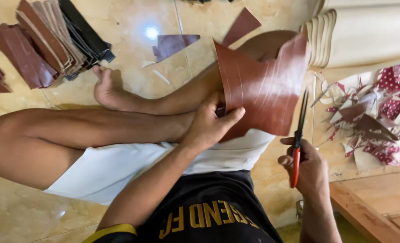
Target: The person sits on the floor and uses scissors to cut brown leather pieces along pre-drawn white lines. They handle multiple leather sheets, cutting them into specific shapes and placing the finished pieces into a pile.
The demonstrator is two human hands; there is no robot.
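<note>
We are sitting on a tiled floor (24, 216) with our legs crossed, and nearest to us our right hand (309, 168) is wrapping its fingers around the red handles of a pair of scissors (298, 139), gripping them with the dark blades pointing up and away from us, closed or nearly so. Just beyond, our left hand (209, 122) is pinching the lower left edge of a reddish-brown sheet (265, 85) between thumb and curled fingers, holding it raised above our knee; the sheet is standing between the two hands, its right edge lying close beside the scissor blades, though we cannot tell whether they are touching. A white sheet (119, 166) is lying across our lap under the left forearm. To the right, a heap of red-and-white patterned offcuts (380, 117) is spreading over the floor beside a wooden board (380, 202). Farther off, cream-coloured rolled material (366, 36) is lying at the top right, two loose brown scraps (175, 44) are resting on the tiles, and at the far left a pile of brown and black cut strips (47, 40) is fanning out, well apart from our hands
</note>
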